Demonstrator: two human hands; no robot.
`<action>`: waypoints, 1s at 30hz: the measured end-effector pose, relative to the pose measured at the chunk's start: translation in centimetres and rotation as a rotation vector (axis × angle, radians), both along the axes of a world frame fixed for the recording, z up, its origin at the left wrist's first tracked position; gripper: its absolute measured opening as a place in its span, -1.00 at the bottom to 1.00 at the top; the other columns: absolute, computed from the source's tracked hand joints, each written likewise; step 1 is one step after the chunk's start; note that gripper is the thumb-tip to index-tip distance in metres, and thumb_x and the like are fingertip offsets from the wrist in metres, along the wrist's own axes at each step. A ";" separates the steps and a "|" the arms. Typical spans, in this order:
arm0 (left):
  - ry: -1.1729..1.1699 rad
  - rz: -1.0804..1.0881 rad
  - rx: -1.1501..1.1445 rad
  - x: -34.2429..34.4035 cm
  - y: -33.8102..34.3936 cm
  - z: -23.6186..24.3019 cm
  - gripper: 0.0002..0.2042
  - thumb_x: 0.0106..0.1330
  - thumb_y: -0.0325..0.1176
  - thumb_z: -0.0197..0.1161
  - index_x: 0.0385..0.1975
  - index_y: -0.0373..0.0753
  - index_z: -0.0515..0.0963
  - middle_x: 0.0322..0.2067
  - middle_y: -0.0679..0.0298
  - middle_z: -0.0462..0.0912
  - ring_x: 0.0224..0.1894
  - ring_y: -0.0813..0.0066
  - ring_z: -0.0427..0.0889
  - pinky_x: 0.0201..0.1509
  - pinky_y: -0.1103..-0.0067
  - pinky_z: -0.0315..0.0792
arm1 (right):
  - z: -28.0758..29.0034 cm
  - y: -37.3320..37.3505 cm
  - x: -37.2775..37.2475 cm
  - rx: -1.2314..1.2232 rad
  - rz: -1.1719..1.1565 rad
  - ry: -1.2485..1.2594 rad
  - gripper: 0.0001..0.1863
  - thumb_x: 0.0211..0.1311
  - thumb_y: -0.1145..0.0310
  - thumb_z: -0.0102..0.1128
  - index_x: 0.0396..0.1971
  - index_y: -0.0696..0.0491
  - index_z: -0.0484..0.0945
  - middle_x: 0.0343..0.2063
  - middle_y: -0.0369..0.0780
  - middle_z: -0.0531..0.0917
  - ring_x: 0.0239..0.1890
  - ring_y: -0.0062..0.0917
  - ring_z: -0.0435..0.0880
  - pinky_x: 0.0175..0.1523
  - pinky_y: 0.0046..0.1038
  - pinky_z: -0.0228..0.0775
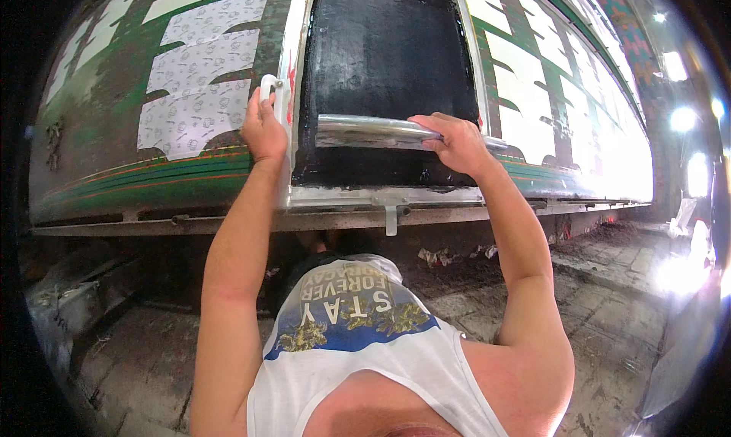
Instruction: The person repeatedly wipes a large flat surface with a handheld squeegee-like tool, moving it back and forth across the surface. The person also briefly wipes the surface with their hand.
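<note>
A printing screen (pixel 388 56) with a black, wet-looking surface lies in a pale frame (pixel 346 197) on the long table. Across its lower part sits a shiny metal squeegee bar (pixel 364 127). My right hand (pixel 454 144) grips the bar toward its right end, thumb and fingers round it. At the frame's left side stands a white curved handle (pixel 268 85), and my left hand (pixel 265 129) is closed round its lower end. The underside of the bar, where it meets the black surface, is hidden.
Pale cut pieces with a small printed pattern (pixel 202 87) lie left of the frame. Plain white pieces (pixel 521 102) lie to its right. A metal bracket (pixel 391 215) juts from the frame's near edge. Crumpled scraps (pixel 434 257) lie on the dirty floor (pixel 601 285).
</note>
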State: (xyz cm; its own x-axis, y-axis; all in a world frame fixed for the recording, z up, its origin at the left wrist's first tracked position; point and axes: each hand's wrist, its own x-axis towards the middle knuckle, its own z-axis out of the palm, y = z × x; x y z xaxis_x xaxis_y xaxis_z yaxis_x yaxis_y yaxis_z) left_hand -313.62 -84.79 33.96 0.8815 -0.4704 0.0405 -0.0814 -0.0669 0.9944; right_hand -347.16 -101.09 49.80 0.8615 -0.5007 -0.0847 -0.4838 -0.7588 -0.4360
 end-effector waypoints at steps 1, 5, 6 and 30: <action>0.018 0.002 -0.026 0.0 0.0 -0.1 -0.56 0.74 -0.37 0.05 0.48 -0.46 0.47 0.20 -0.09 0.79 0.34 0.23 0.75 0.44 0.41 0.51 | -0.3 -0.3 0.1 0.020 0.008 0.025 -0.42 0.33 0.46 0.44 0.35 -0.23 0.68 0.05 -0.17 0.83 0.13 -0.14 0.81 0.26 -0.10 0.61; 0.028 -0.038 0.022 0.9 0.3 0.3 -0.54 0.69 -0.32 0.14 0.45 -0.44 0.51 0.12 -0.02 0.82 0.23 0.25 0.80 0.35 0.41 0.58 | -1.8 -1.9 0.7 0.138 -0.003 0.054 -0.40 0.29 0.42 0.48 0.35 -0.21 0.69 0.14 -0.14 0.84 0.19 -0.11 0.80 0.33 -0.11 0.59; 0.040 -0.063 0.084 1.5 0.4 0.7 -0.54 0.68 -0.30 0.18 0.43 -0.44 0.52 0.10 0.00 0.83 0.19 0.25 0.82 0.32 0.40 0.60 | -2.2 -2.2 0.9 0.151 0.002 0.072 -0.40 0.29 0.41 0.48 0.35 -0.21 0.69 0.12 -0.14 0.84 0.18 -0.11 0.80 0.32 -0.11 0.59; -0.539 -0.230 0.676 9.4 -5.9 1.9 -0.55 0.73 -0.04 -0.05 0.22 -0.15 0.72 0.04 -0.03 0.83 0.12 -0.18 0.74 0.27 0.05 0.53 | -7.9 -9.9 5.2 0.799 0.158 0.129 -0.37 0.37 0.56 0.48 0.44 0.12 0.59 0.09 -0.14 0.82 0.12 -0.46 0.74 0.39 -0.34 0.53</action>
